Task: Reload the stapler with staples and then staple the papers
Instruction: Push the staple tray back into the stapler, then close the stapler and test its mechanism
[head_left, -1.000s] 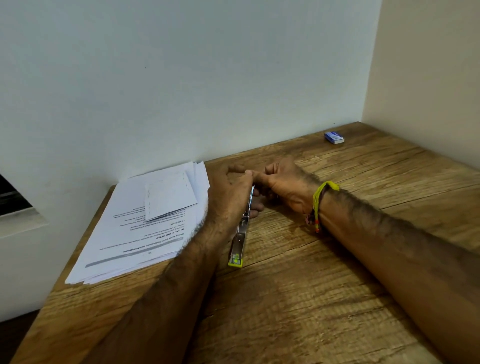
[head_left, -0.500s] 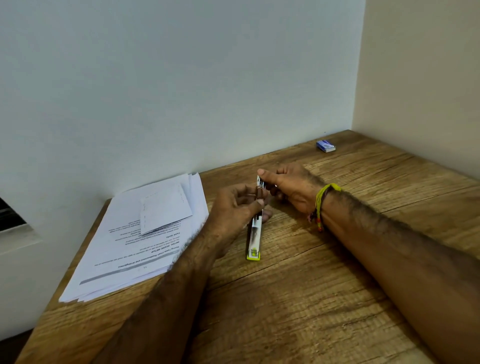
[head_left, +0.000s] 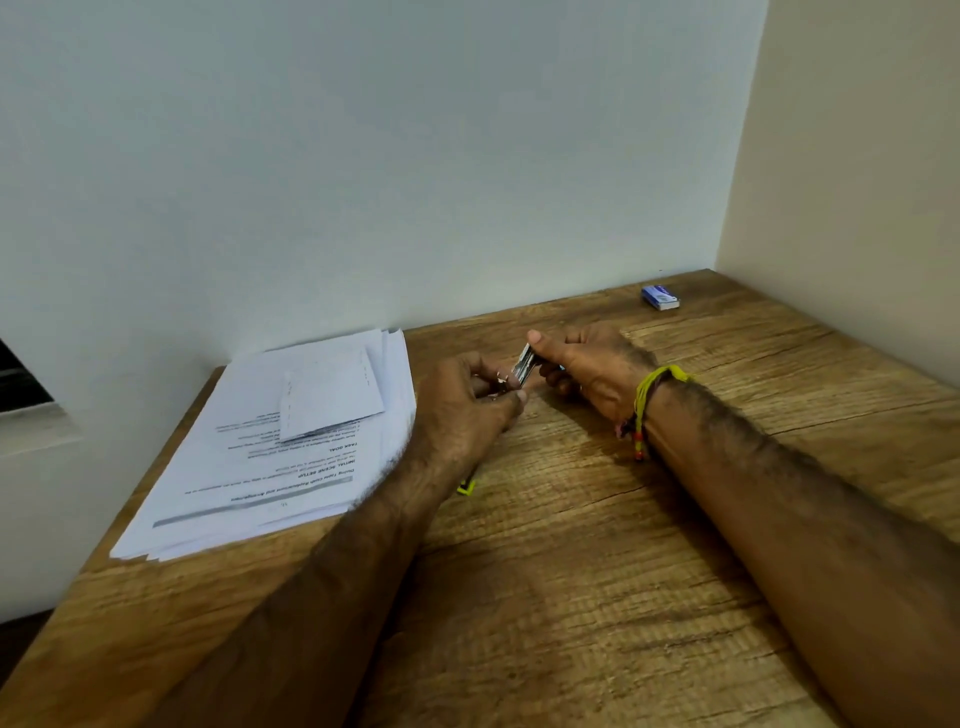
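The right hand (head_left: 587, 371) has its grip closed on the stapler (head_left: 523, 366): thumb on top and fingers curled beneath pinch the metal front end, which tilts up off the table (head_left: 597, 571). The left hand (head_left: 467, 410) meets it from the other side, fingers curled in around the stapler's middle with the fingertips at the shiny metal part; it seems to hold the body, though the hand hides most of it. Only the stapler's yellow-green rear tip (head_left: 466, 487) shows below the left wrist, close to the table surface. Both forearms lie across the wood from the near edge, and the right wrist wears a yellow thread bracelet (head_left: 647, 400) with small red beads.

Just left of the left hand, a stack of printed papers (head_left: 270, 467) lies along the table's left edge, its far end against the wall. A smaller folded sheet (head_left: 327, 395) rests on top of the stack toward the back. Well apart from the hands, near the far right corner of the table, sits a small blue staple box (head_left: 660, 298).
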